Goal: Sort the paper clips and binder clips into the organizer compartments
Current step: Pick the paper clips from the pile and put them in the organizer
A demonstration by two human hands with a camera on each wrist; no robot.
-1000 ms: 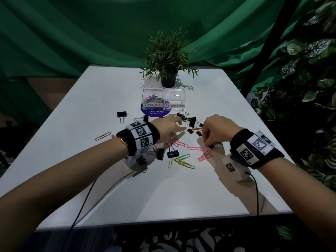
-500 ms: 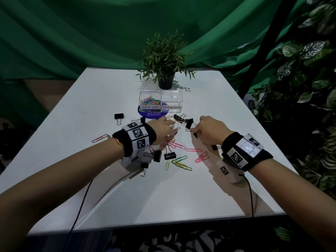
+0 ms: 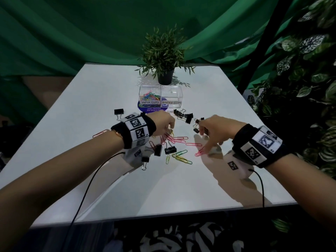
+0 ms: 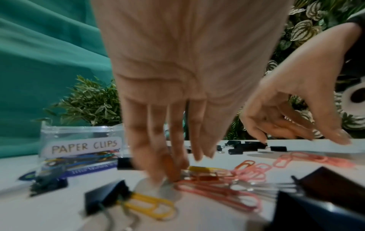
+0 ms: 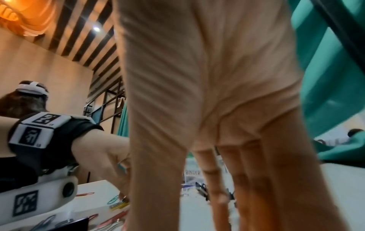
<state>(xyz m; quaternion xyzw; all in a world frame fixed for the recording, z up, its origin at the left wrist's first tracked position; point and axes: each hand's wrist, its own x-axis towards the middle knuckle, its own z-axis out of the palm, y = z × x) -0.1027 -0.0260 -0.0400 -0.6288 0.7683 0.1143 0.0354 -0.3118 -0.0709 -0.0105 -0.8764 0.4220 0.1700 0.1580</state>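
Note:
The clear organizer (image 3: 179, 96) stands mid-table; its PAPER CLIPS half (image 3: 149, 96) holds coloured clips, and the BINDER CLIPS half looks empty. Loose pink paper clips (image 3: 180, 139) and green and yellow ones (image 3: 179, 155) lie in front, among black binder clips (image 3: 181, 115). My left hand (image 3: 168, 132) points down into the pile, fingertips pinching a paper clip (image 4: 199, 169). My right hand (image 3: 201, 128) reaches over the far clips, thumb and forefinger meeting on a small black binder clip (image 4: 263, 143). Its fingertips fall below the frame in the right wrist view.
A potted plant (image 3: 164, 57) stands right behind the organizer. A purple round mat (image 3: 145, 108) lies under its left half. Single binder clips (image 3: 119, 111) and one pink paper clip (image 3: 99, 133) lie off to the left. Leafy plants (image 3: 300, 79) crowd the right table edge.
My right hand left the pink clips at the front right and moved up and left to the binder clips. My left hand stayed over the pile and dipped its fingers into it.

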